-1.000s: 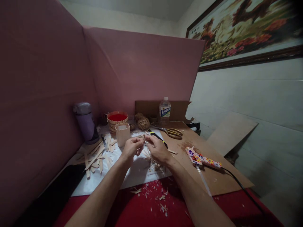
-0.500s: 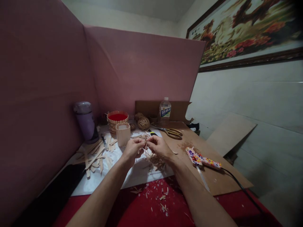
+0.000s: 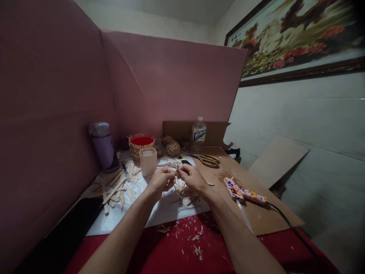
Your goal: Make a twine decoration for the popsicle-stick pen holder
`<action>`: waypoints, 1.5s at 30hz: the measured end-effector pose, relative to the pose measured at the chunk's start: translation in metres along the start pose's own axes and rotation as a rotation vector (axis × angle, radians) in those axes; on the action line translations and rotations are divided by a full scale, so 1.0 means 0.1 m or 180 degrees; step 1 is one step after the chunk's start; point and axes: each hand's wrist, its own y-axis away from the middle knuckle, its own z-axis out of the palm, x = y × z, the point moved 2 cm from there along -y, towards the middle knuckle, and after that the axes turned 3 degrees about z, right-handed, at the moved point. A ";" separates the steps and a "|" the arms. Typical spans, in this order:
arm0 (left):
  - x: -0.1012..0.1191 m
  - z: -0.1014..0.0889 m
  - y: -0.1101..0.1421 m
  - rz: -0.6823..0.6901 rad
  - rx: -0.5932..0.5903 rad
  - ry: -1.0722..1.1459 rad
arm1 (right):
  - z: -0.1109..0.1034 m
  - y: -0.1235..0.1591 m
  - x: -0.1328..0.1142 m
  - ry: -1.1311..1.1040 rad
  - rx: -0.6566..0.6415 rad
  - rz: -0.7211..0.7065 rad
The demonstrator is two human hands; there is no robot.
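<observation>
My left hand [image 3: 162, 179] and my right hand [image 3: 193, 177] meet over the white paper, fingertips almost together. Each one pinches a thin tan strand of twine [image 3: 177, 174], and loose ends hang below the fingers. Much of the strand is hidden by the fingers. Under and beyond the hands lie tangled tan fibres and shavings [image 3: 186, 197]. A small cup of pale wooden sticks [image 3: 148, 163] stands upright just beyond my left hand. Behind it is a larger stick-edged basket [image 3: 137, 152] with a red inside, and balls of twine [image 3: 172, 148] rest to its right.
Flat wooden sticks [image 3: 116, 190] are scattered at left by a purple bottle [image 3: 105, 150]. Scissors [image 3: 209, 161] and a flower-patterned glue gun [image 3: 243, 193] with a cord lie on cardboard [image 3: 265, 219] at right. A clear bottle [image 3: 199, 133] stands at the back.
Both hands stay in nearly the same place. The fingertips have shifted slightly on the strand, and my right fingers have drawn a little closer together.
</observation>
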 end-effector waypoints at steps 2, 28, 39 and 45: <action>0.00 0.00 -0.01 0.0067 0.0073 -0.0151 | -0.01 0.00 0.00 0.0135 -0.0084 -0.0005; 0.05 -0.05 -0.06 0.0735 0.0308 -0.1398 | -0.05 0.06 -0.07 -0.0345 -0.0672 0.0331; 0.02 0.03 0.00 0.1443 -0.0296 -0.2516 | -0.14 0.07 -0.11 -0.1343 0.0157 0.0853; -0.09 0.08 0.06 0.0536 -0.1238 -0.2233 | -0.22 0.04 -0.09 -0.2474 0.0698 0.1143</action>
